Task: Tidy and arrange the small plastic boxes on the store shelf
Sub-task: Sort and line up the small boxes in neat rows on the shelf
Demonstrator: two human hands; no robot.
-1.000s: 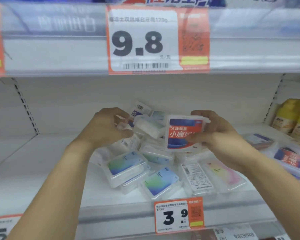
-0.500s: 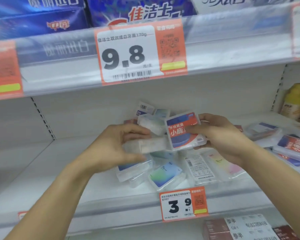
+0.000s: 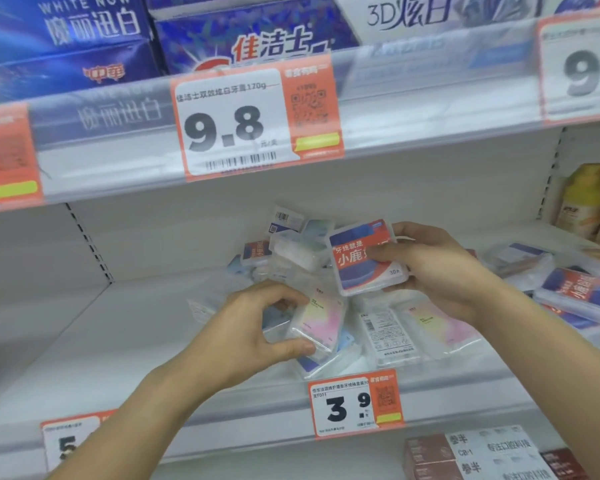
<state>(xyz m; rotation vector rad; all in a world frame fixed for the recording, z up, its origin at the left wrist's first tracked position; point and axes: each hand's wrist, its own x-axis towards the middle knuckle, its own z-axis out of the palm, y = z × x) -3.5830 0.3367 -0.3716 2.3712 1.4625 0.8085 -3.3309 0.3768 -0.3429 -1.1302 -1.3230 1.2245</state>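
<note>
The small plastic boxes (image 3: 329,268) lie in a loose, tumbled heap on the white shelf (image 3: 125,344), from its front edge, above the 3.9 price tag (image 3: 355,403), back to the rear wall, toward the shelf's right half; the left half shows bare white. They look light, stiff and glossy: clear hard shells with printed cards inside, likely slippery face to face, so a leaning pile would probably slide at a nudge. The safest hold seems to be across the narrow edges, thumb on one side and fingers on the other, rather than on the slick flat faces.

The red-and-blue box (image 3: 364,258) is lifted above the heap toward its right side, tilted with its label forward; the right hand (image 3: 440,271) pinches it, thumb across the front face and fingers curled behind.

The pastel box (image 3: 321,322), lower and nearer the front edge, stands on its side; the left hand (image 3: 253,334) grips it by the left edge between thumb below and curled fingers above.

A barcode-side box (image 3: 388,336) lies flat just right of it.
</note>
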